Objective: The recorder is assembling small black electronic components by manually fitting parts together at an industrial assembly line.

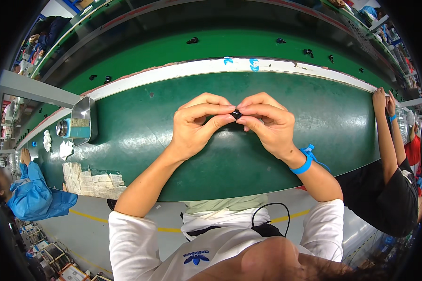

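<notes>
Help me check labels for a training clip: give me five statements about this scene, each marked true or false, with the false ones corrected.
1. The left hand and right hand both have fingers on one small black piece. True.
2. The blue wristband is on the left wrist. False: it is on the right.
3. More black pieces lie beyond the white strip. True.
4. The metal container stands to the right of the hands. False: it stands to their left.
5. The bench top is red. False: it is green.
</notes>
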### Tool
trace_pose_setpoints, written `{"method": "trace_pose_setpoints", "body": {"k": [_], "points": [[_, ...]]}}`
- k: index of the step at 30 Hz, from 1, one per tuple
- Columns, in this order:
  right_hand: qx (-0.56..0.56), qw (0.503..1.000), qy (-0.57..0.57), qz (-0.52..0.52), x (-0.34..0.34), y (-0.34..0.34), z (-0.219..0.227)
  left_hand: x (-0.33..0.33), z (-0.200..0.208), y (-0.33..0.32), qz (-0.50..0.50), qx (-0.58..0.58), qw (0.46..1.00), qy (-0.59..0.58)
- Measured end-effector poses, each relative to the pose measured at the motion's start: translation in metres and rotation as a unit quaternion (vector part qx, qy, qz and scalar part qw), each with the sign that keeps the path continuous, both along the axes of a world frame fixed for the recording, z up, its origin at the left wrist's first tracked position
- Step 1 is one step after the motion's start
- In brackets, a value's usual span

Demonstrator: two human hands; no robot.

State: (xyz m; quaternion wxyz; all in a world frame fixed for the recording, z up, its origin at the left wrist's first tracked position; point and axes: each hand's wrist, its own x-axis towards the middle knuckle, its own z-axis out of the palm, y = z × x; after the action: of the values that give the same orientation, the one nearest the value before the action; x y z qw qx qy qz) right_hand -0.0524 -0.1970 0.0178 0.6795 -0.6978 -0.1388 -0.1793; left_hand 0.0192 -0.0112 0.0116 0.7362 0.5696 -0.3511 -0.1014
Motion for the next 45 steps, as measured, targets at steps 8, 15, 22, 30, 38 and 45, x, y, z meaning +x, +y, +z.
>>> {"method": "trace_pose_setpoints", "body": {"k": [8, 15, 22, 30, 38, 45], "points": [[-0.029, 0.999, -0.023, -0.009, 0.000, 0.000, 0.001, -0.001, 0.003, 0.000, 0.014, 0.009, 0.999, -0.031], [-0.046, 0.998, -0.036, -0.011, 0.001, -0.001, 0.003, 0.000, 0.002, 0.000, 0.022, 0.007, 0.998, -0.053], [-0.059, 0.996, -0.070, -0.010, 0.000, 0.000, 0.002, 0.001, 0.000, 0.002, 0.020, 0.020, 0.997, -0.065], [-0.061, 0.994, -0.091, -0.009, 0.000, -0.001, -0.003, 0.002, -0.001, 0.002, 0.013, 0.034, 0.996, -0.076], [-0.105, 0.982, -0.146, -0.050, 0.001, 0.003, -0.007, -0.005, -0.004, 0.000, -0.021, 0.002, 0.999, 0.045], [-0.107, 0.982, -0.140, -0.066, 0.001, 0.002, -0.012, -0.006, -0.009, -0.002, -0.023, 0.021, 0.995, 0.091]]}}
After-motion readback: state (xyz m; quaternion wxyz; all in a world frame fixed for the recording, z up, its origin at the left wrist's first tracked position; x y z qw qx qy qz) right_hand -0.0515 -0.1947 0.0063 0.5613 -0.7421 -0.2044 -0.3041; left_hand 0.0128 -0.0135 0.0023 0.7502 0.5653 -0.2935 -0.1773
